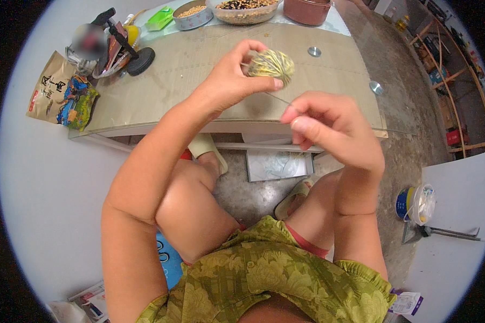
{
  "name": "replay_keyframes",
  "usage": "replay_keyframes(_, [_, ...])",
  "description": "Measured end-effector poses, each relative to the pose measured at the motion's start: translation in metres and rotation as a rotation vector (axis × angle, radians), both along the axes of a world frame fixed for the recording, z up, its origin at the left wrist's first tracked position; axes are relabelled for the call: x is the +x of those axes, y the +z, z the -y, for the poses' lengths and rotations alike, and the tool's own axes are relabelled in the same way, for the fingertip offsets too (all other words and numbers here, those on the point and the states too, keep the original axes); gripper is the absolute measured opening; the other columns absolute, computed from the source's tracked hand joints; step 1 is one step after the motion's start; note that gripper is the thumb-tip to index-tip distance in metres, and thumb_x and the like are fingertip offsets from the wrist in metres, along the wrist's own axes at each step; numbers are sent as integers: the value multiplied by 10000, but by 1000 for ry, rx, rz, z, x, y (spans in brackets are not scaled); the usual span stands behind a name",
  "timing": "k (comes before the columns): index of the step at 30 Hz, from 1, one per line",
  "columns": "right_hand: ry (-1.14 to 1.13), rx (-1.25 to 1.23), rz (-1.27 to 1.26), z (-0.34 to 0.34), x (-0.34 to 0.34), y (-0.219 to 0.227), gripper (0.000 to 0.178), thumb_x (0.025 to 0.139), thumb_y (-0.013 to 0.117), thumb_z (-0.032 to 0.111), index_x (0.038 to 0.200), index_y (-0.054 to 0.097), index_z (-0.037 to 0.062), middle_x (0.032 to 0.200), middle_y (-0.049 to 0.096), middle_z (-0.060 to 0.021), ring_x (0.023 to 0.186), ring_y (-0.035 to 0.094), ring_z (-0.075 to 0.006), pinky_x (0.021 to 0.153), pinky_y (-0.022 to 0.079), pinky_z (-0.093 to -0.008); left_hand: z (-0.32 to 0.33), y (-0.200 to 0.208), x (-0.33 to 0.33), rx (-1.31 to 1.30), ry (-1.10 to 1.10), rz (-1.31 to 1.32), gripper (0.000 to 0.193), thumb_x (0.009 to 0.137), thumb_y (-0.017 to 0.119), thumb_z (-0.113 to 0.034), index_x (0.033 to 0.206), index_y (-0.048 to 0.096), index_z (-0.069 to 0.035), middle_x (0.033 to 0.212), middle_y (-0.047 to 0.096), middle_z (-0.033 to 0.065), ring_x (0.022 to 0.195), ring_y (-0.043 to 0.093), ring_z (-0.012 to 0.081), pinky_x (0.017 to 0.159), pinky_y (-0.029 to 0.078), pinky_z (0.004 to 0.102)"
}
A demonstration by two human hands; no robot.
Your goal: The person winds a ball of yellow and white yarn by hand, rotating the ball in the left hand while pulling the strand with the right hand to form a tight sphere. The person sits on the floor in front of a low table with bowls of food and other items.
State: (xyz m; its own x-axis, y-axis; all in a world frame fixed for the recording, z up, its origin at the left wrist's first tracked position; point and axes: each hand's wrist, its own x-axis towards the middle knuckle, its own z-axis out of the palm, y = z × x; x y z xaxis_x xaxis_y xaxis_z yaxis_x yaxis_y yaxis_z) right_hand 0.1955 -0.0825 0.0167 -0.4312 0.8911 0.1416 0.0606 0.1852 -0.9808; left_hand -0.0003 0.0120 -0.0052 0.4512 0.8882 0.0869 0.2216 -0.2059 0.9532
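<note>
Above the near part of the table, my left hand (226,81) is closed around a ball of yarn (273,67) in yellow and grey. The thumb presses its lower side and the fingers curl over its left and top. From the ball's underside a thin grey strand of yarn (277,98) runs down to the right, taut and straight. Its other end disappears into my right hand (334,126), where thumb and forefinger are pinched together. The fingers hide where that strand ends. Both hands are held in the air, apart from the tabletop.
A glass-topped table (194,70) lies ahead. At its back are a tin of yellow kernels (193,19), a clear bowl of mixed kernels (242,12) and a brown pot (306,11). A black stand (140,60) and snack bags (59,97) crowd the left. A bucket (419,204) stands right.
</note>
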Motion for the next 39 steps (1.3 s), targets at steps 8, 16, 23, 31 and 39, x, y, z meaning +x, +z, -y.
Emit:
replay_keyframes(8, [-281, 201, 20, -21, 28, -3, 150, 858, 646, 182, 835, 635, 35, 641, 536, 45, 562, 470, -23, 489, 369, -177, 11, 9, -4, -458, -637, 107, 762, 682, 754, -398, 1270, 420, -47, 1132, 541, 48, 1064, 516, 143, 943, 397, 282])
replay_keyframes(16, [-207, 146, -42, -36, 21, -16, 229, 907, 580, 263, 854, 631, 47, 652, 540, 38, 566, 483, -32, 509, 407, -190, 12, 11, -7, -416, -534, 517, 825, 719, 698, -356, 1372, 312, -30, 1289, 480, 124, 1189, 487, 221, 1037, 365, 392])
replay_keyframes(23, [-143, 114, 74, -36, 11, -21, 234, 927, 520, 215, 868, 613, 9, 662, 558, 3, 595, 533, -65, 540, 458, -221, -5, 16, -8, -150, -228, 924, 587, 809, 669, -304, 1280, 426, -50, 1259, 525, 114, 1176, 503, 281, 1074, 334, 485])
replay_keyframes(31, [74, 63, 137, -16, -8, -18, 242, 925, 522, 213, 808, 594, 14, 579, 554, -21, 541, 517, -78, 492, 408, -231, -15, 0, -7, 311, 343, 471, 638, 725, 762, -60, 1214, 353, -54, 1138, 498, 126, 1044, 527, 179, 902, 443, 289])
replay_keyframes(39, [-8, 108, -75, 8, 3, 6, 167, 902, 570, 183, 858, 634, 36, 617, 537, 29, 537, 472, -29, 471, 356, -182, -12, -9, -7, 151, 114, 7, 574, 691, 799, -163, 1141, 457, -60, 1006, 551, 39, 890, 534, 110, 778, 454, 255])
